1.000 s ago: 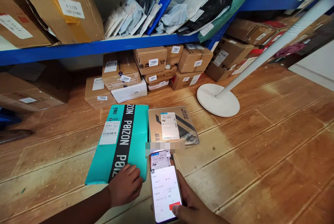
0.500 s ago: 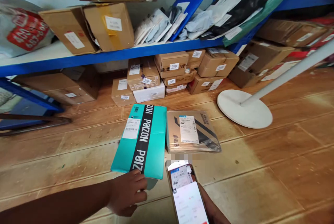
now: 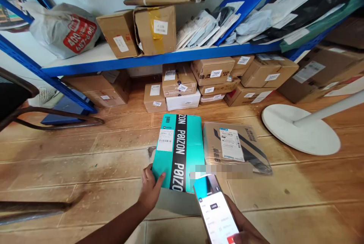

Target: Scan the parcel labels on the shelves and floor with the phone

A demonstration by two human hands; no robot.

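Note:
A teal box (image 3: 193, 141) with a black printed band and a white label rests on the floor, its near edge appearing slightly raised. At its near left corner, my left hand (image 3: 150, 189) grips it, thumb on the front edge and fingers along the side. In my right hand (image 3: 246, 230) is a smartphone (image 3: 216, 213), tilted over the box's near right corner. The right thumb lies by a red button low on the screen. A teal picture fills the screen's top. Right of the teal box lies a brown carton (image 3: 212, 145) in clear plastic with a shipping label.
A blue-edged shelf (image 3: 148, 60) bears cartons, mailer bags and a grey plastic bag (image 3: 61, 32). Beneath it, labelled cartons (image 3: 179, 79) are stacked on the floor. A round white stand base (image 3: 301, 132) is at right; metal chair legs (image 3: 59, 121) are at left.
The view has swung left. My left hand has gone from the teal box's near edge to its left corner. On the phone, the label picture has given way to teal, and my right thumb has reached the screen.

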